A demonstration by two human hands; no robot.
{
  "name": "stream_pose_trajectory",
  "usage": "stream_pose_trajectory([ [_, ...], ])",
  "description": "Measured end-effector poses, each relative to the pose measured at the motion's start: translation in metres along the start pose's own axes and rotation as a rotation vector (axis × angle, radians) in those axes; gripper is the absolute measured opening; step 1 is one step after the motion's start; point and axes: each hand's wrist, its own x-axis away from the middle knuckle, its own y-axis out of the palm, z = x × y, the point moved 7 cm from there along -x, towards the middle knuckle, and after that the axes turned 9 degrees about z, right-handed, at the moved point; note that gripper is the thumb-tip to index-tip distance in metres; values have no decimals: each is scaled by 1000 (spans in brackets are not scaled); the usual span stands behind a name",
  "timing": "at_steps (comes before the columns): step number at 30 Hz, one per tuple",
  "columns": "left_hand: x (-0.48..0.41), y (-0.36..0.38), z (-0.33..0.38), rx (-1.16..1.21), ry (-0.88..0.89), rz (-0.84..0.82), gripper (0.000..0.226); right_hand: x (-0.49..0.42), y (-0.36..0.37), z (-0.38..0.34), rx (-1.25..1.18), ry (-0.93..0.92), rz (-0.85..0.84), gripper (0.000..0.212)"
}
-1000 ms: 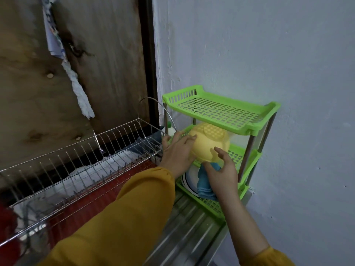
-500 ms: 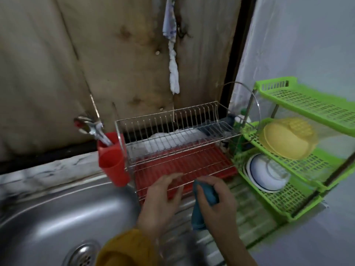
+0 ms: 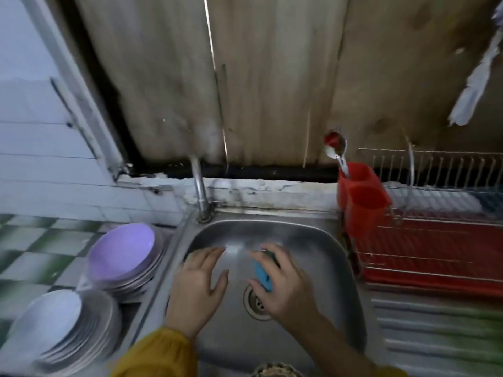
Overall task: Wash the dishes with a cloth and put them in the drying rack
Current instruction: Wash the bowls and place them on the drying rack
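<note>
**Gripping the cloth above the sink**

Hovering side by side over the steel sink (image 3: pixel 313 240), both seen from above; left hand (image 3: pixel 197 289) palm down, fingers straight and slightly spread, grasping nothing; right hand (image 3: pixel 283 289) curled round a blue cloth (image 3: pixel 261 273), thumb and fingers wrapped about it, only a bunched strip of it showing between them; held above the basin and partly covering the drain (image 3: pixel 254 303); impossible to tell whether either hand is touching the basin floor. Ending at the left wrist, a yellow sleeve (image 3: pixel 158 355).

Waiting on the checkered counter (image 3: pixel 35 240) just left of the sink's rim: a purple bowl (image 3: pixel 122 253) resting on a pile of plates (image 3: pixel 141 278); nearer the camera, a white bowl (image 3: pixel 46 319) resting on a second pile; neither pile touched by a hand.

Standing right of the sink: the wire drying rack (image 3: pixel 435 240) with a red tray beneath its bars; fixed at its left end, a red cutlery holder (image 3: pixel 362 197) with a spoon (image 3: pixel 336 151) upright in it, bowl uppermost. Rising from the back rim, a metal tap pipe (image 3: pixel 200 191). Hanging against the wooden boards at upper right, a white rag (image 3: pixel 473 88); blurred, like much of the right edge.
</note>
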Motion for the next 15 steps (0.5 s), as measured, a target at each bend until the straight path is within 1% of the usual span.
stream_pose_trajectory([
  [3,2,-22,-43,-158,-6,19,53,-13,50,-22,33,-66,-98,65],
  [7,6,-37,-106,-312,-25,-18,49,-28,111,-52,19,-167,-183,61],
  [10,9,-37,-155,-391,-65,-141,45,-38,159,-74,14,-223,-265,59],
  [11,11,-36,-172,-422,-93,-181,48,-41,177,-80,5,-221,-313,60],
  [13,12,-33,-200,-467,-120,-245,62,-49,208,-91,-10,-223,-417,62],
  [15,10,-32,-221,-457,-164,-292,66,-57,240,-104,-16,-228,-552,56],
])
